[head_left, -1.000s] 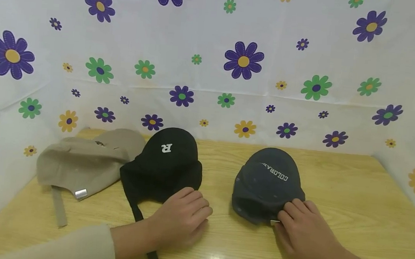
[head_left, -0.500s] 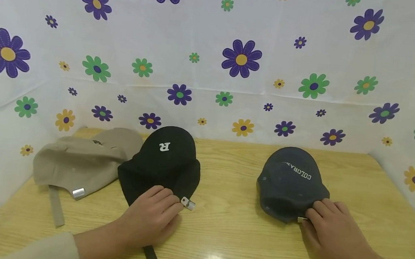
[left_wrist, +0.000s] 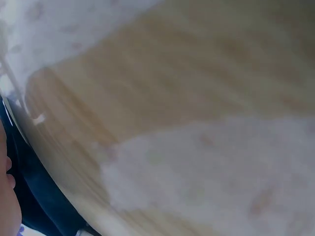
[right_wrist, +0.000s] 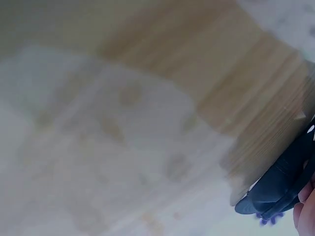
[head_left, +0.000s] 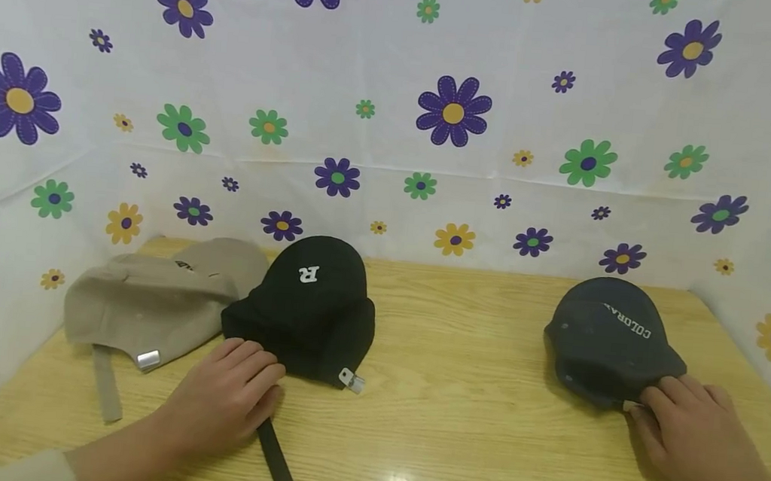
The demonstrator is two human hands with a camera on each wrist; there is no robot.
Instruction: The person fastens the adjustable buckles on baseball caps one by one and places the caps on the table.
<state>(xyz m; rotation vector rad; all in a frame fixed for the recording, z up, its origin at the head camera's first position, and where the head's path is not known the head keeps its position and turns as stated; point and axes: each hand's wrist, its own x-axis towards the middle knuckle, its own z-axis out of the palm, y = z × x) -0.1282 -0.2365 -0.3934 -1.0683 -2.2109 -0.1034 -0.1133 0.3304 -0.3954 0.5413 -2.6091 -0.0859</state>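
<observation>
A navy cap (head_left: 604, 356) with white lettering sits at the right of the table. My right hand (head_left: 699, 435) pinches its near right edge, beside a small metal buckle. In the right wrist view, fingers (right_wrist: 301, 211) show at the dark cap (right_wrist: 280, 184). Left of the middle lies a black cap (head_left: 318, 318) marked with a white R. My left hand (head_left: 219, 401) is at its near left edge, fingers loosely bent, overlapping the cap and part of its dangling strap (head_left: 278, 465). The left wrist view shows little of this hand (left_wrist: 9, 196) against dark cloth (left_wrist: 42, 189).
A tan cap (head_left: 149, 305) lies at the far left, touching or overlapping the black one, its strap (head_left: 106, 385) hanging forward. The caps are on a wood-grain table (head_left: 447, 411). A white flowered cloth (head_left: 509, 46) rises behind and at both sides.
My right hand has slid the navy cap to the right, away from the black one. My left hand has moved left along the black cap's near edge, uncovering its metal buckle; that cap stays put.
</observation>
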